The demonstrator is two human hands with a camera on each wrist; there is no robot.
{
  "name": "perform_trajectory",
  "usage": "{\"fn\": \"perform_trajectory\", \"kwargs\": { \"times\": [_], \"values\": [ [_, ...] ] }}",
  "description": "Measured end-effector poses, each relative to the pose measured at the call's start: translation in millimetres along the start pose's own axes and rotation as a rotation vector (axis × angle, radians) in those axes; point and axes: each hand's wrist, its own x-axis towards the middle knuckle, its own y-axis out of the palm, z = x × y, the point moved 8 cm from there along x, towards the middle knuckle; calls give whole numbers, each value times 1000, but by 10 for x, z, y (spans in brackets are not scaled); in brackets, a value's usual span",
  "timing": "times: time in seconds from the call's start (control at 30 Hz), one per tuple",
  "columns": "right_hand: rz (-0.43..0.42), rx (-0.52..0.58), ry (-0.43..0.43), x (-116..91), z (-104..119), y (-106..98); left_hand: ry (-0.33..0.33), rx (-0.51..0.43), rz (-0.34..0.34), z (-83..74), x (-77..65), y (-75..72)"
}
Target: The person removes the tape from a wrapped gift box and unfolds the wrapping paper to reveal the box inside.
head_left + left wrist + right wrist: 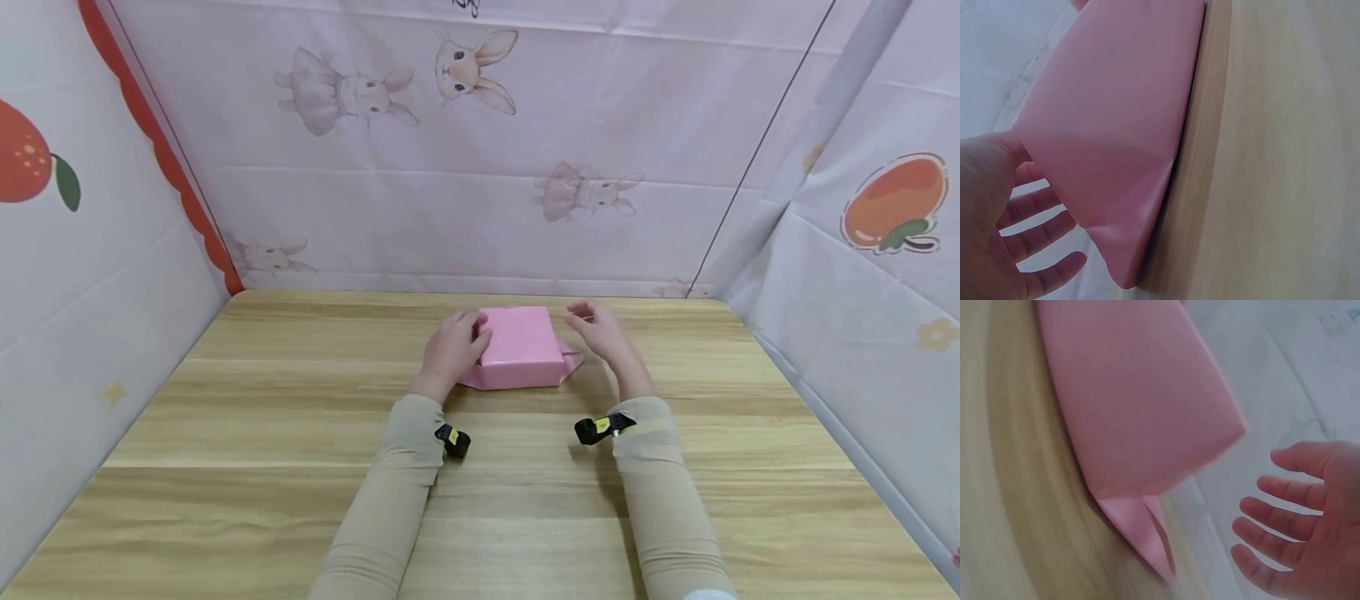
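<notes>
A box-shaped package wrapped in pink paper [517,336] lies flat on the wooden table. Folded paper flaps stick out at both ends; the right flap [1138,531] comes to a point and gapes slightly. My left hand [454,346] is at the package's left end, its thumb by the upper edge. In the left wrist view its fingers [1038,240] spread loosely beside the left flap [1116,244], partly hidden behind the paper. Off the package's right end, my right hand [603,335] hovers apart from the paper, fingers loosely bent and holding nothing.
The wooden table [300,500] runs up to a printed cloth backdrop [420,217] with rabbits. Cloth side walls with fruit prints stand at left [90,275] and right [862,308]. A small black camera [453,440] is strapped to each wrist.
</notes>
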Motion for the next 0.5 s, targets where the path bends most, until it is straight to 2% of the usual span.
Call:
{"fn": "perform_trajectory", "kwargs": {
  "times": [0.1, 0.27, 0.5],
  "values": [
    [46, 4, -22, 26, 63, 147, 12, 6, -18, -6, 6, 3],
    [117, -67, -51, 60, 96, 336, 18, 8, -33, -25, 3, 14],
    [131, -120, -101, 90, 133, 406, -17, -15, 6, -26, 18, 56]
  ]
}}
